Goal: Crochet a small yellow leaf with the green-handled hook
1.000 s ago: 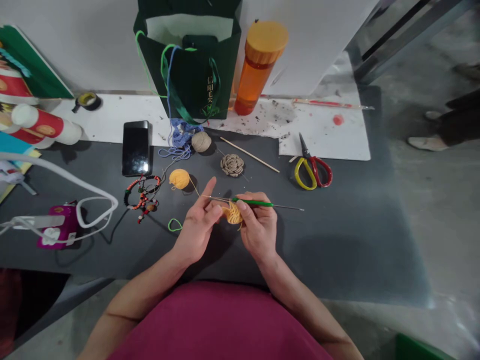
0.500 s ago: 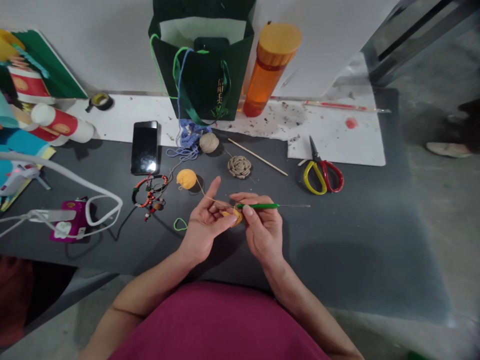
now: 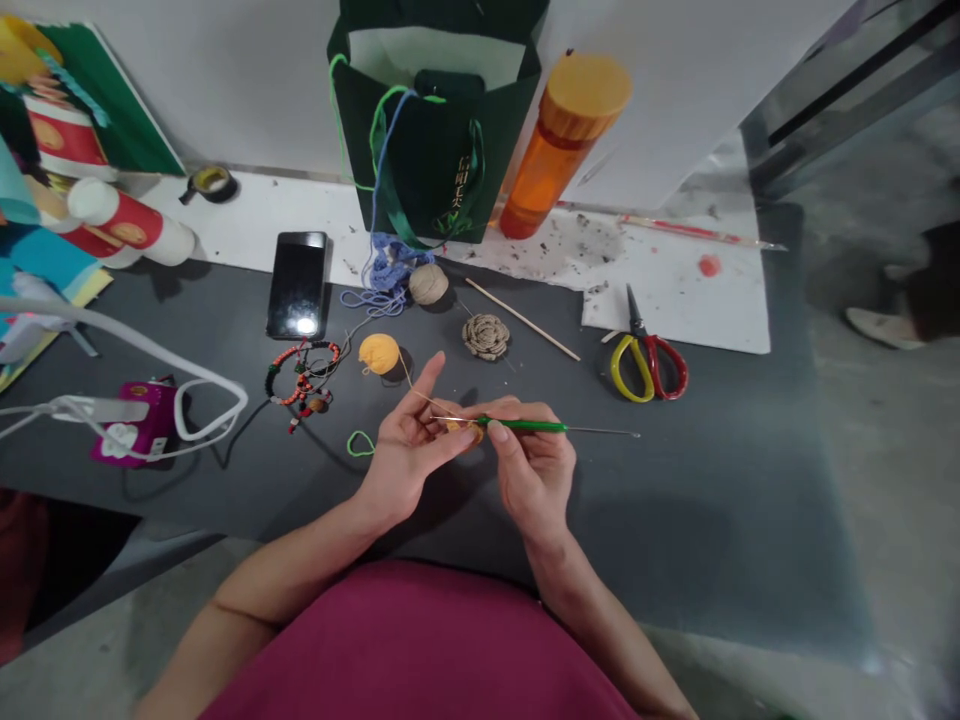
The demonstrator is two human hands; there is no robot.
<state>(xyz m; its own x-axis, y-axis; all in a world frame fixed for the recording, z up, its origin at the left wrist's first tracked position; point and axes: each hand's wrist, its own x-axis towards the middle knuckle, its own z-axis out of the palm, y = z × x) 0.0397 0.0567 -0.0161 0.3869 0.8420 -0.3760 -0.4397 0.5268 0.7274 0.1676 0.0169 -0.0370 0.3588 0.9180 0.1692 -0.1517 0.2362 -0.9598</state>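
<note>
Between thumb and fingers, my left hand (image 3: 401, 450) pinches a small yellow crochet piece (image 3: 472, 430), mostly covered by the fingertips. Its index finger is raised, and a yellow strand runs past it from the yellow yarn ball (image 3: 379, 354) on the table. My right hand (image 3: 536, 465) is closed on a crochet hook (image 3: 529, 426) with a green handle. One metal end of the hook lies at the yellow piece by the left fingers; the other points right. Beyond the hands sit a beige crocheted flower (image 3: 486, 337) and a beige yarn ball (image 3: 428, 285).
Scissors (image 3: 649, 366) and a thin wooden stick (image 3: 523, 319) lie at the right. Behind stand a dark green paper bag (image 3: 427, 150) and an orange bottle (image 3: 562, 145). Leftward are a phone (image 3: 297, 285), a beaded bracelet (image 3: 300, 375), a magenta device (image 3: 139, 422) and a white cable (image 3: 150, 350).
My right hand has moved slightly right with the hook, baring more of its metal tip near the left fingers. The whole view has shifted and tilted a little.
</note>
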